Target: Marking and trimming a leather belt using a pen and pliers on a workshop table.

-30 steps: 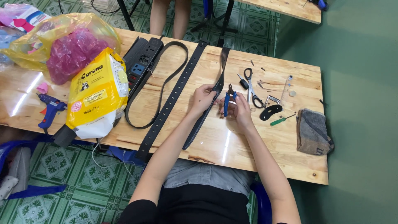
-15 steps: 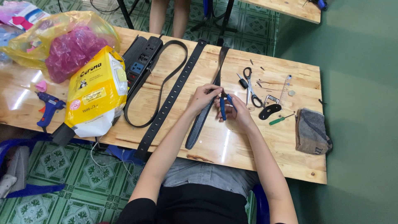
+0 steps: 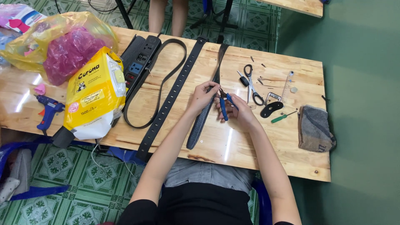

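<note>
My left hand (image 3: 203,96) pinches the edge of a dark leather strap (image 3: 203,118) that lies lengthwise on the wooden table (image 3: 258,141). My right hand (image 3: 238,111) holds blue-handled pliers (image 3: 224,106), their jaws touching the strap just beside my left fingertips. A second black strap with a row of holes (image 3: 168,104) lies to the left of my left hand. A looped black belt (image 3: 160,83) lies further left.
Scissors (image 3: 251,83), a green screwdriver (image 3: 282,117), a black oval piece (image 3: 271,109) and a grey pouch (image 3: 314,128) lie to the right. A yellow bag (image 3: 93,93), power strip (image 3: 135,62), blue glue gun (image 3: 48,110) and plastic bags (image 3: 58,46) are left. A person's legs (image 3: 168,14) stand beyond the table.
The strap between my hands has shifted from slanted to more lengthwise. Both hands stay together at it, the pliers still at its edge.
</note>
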